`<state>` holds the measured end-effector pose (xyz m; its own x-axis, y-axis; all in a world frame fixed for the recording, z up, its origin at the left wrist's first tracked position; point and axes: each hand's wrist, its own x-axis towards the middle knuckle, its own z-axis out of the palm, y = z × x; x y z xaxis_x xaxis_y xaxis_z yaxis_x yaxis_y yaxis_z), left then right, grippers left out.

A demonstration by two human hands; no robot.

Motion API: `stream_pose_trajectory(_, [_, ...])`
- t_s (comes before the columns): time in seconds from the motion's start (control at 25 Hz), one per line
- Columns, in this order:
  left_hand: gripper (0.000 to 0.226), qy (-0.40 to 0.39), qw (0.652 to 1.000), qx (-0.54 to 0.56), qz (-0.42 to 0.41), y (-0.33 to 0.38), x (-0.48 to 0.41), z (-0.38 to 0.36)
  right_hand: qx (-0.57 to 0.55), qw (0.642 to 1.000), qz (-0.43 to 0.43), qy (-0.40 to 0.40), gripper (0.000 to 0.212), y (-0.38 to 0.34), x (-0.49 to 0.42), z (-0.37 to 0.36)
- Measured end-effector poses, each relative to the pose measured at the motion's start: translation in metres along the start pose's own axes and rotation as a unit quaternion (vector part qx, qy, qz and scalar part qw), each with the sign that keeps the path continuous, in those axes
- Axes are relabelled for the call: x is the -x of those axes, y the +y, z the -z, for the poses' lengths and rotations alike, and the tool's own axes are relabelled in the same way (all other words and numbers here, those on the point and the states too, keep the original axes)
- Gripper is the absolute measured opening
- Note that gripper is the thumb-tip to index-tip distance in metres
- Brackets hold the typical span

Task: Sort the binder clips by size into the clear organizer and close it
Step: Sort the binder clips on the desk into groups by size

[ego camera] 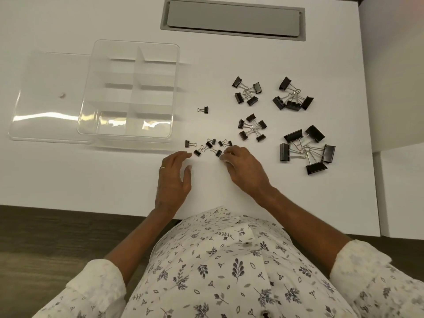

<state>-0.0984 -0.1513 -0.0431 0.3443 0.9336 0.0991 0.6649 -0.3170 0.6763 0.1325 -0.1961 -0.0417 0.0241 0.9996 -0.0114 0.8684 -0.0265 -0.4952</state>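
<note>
We see clear plastic organizer (132,95) empty, open; black binder clips (293,105) all outside; left hand (175,177) fingers loose, right hand (245,171) grip unclear.

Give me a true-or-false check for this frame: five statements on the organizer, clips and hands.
1. The organizer is empty. True.
2. The lid is on the organizer. False: it lies off it, to its left.
3. The largest clips lie nearest the organizer. False: the smallest clips do; the largest are far right.
4. One lone clip lies apart from the groups. True.
5. The left hand holds a large clip. False: it is open, holding nothing.
</note>
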Motion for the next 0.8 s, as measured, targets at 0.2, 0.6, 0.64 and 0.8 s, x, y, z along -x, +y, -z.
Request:
stream_pose_trajectory(0.2, [0.046, -0.049, 0.996, -0.073, -0.025, -0.005, -0.012, -0.016, 0.023, 0.998, 0.025, 0.047, 0.024, 0.005, -0.004, -0.002])
stream_pose_trajectory(0.6, [0.052, -0.065, 0.986, -0.129, -0.081, 0.002, -0.029, -0.037, 0.043, 0.997, -0.022, 0.063, 0.041, 0.014, 0.018, 0.003])
stream_pose_trajectory(0.64, [0.049, -0.065, 0.985, -0.131, -0.096, 0.002, -0.027, -0.038, 0.039, 0.996, -0.041, 0.067, 0.041, 0.017, 0.016, 0.005])
stream_pose_trajectory(0.8, [0.041, -0.094, 0.973, -0.147, -0.149, 0.001, -0.026, -0.041, 0.054, 0.995, -0.057, 0.054, 0.041, 0.021, 0.003, 0.007])
